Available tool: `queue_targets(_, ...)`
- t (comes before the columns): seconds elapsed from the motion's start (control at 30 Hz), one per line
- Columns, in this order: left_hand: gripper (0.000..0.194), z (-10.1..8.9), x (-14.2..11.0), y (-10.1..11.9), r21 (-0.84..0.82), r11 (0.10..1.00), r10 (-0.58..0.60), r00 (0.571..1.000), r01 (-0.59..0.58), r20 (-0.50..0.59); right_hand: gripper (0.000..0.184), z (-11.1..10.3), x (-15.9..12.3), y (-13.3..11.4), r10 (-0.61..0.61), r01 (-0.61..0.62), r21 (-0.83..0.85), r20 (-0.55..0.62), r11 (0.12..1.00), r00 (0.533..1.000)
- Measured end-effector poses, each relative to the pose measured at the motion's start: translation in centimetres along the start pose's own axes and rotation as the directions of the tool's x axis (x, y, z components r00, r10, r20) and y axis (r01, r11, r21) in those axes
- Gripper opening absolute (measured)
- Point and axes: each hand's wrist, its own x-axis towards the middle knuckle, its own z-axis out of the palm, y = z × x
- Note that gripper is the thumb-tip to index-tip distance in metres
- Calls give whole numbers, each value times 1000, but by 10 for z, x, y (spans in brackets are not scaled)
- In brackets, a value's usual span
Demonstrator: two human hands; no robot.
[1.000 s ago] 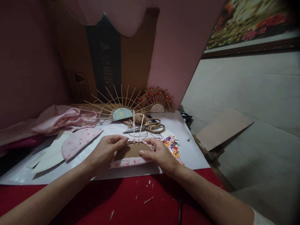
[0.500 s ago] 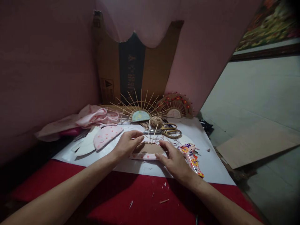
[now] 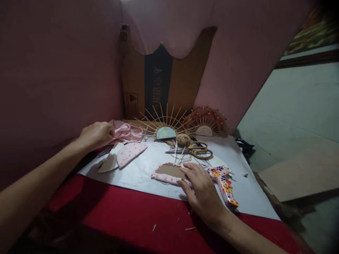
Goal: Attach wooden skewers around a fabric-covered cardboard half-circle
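"Since I'm remote, where's the cardboard half-disc [image 3: 168, 170]?"
"Near side of the scissors [image 3: 188, 150], the right hand [image 3: 203, 192] over one end, fingers spread."
"And the left hand [image 3: 98, 134]?"
"Left of the scissors, curled at the pink cloth [image 3: 128, 131] (I can't tell if it pinches). A bump from the right hand could loosen the half-disc's two sticks [image 3: 175, 153]."

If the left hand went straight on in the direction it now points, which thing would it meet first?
The left hand would probably meet the crumpled pink cloth first. The cloth appears just beyond its curled fingers, though depth is unclear: they may be touching it.
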Motion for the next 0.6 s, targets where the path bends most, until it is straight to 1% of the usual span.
queue_targets(0.03,12,2,6,-5,66,998,9,999,-7,-38,24,0,0,-1,-1,1,3,1,1000,1000)
queue_targets(0.1,22,10,22,-9,79,996,36,997,-30,-70,23,0,1,-2,-10,10,6,0,1000,1000)
queue_targets(0.13,24,14,33,-9,30,996,80,994,-78,-74,22,1,2,-3,-18,18,8,0,1000,1000)
queue_targets(0.17,25,19,45,-7,-43,994,102,993,-105,-61,23,1,2,-3,-28,28,11,0,1000,1000)
queue_targets(0.2,26,23,59,-6,-71,991,114,992,-118,-54,23,1,2,-4,-39,39,12,2,999,999)
queue_targets(0.3,31,34,102,-1,-111,989,94,994,-100,-56,25,3,2,-3,-67,67,6,11,998,998)
queue_targets(0.4,26,44,138,1,-142,987,71,997,-72,-15,25,5,2,0,-87,87,-10,0,996,996)
queue_targets(0.5,30,54,157,6,-191,977,109,992,-96,58,23,8,4,4,-117,117,-6,-20,993,993)
queue_targets(0.53,32,57,160,8,-217,970,132,989,-113,72,22,8,5,5,-133,133,-1,-21,991,991)
queue_targets(0.6,33,62,160,13,-296,941,188,980,-161,62,22,9,6,8,-160,160,9,-6,987,987)
